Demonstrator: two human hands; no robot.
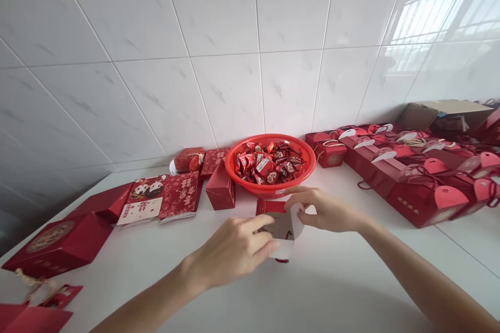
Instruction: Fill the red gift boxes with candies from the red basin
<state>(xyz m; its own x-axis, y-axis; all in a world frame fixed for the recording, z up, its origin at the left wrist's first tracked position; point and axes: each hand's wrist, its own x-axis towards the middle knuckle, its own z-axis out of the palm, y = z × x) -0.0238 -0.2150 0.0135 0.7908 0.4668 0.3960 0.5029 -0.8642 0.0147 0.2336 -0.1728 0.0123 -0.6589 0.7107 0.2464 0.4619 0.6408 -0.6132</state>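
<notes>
A small red box with a pale inside (282,225) stands with its top flaps spread, in front of the basket. My left hand (238,244) has its fingers on the box's left and near flaps. The fingers of my right hand (318,209) grip the pale flap on the right side. Just behind the box is a round red plastic basket (239,183), full of red-wrapped sweets (269,164). A closed dark red box (221,187) stands left of the basket.
Several filled red boxes with cord handles (410,200) stand in rows at the right. Red booklets (179,195) and larger red boxes (58,244) lie at the left. A cardboard box (449,109) is at the back right, against the tiled wall (219,93).
</notes>
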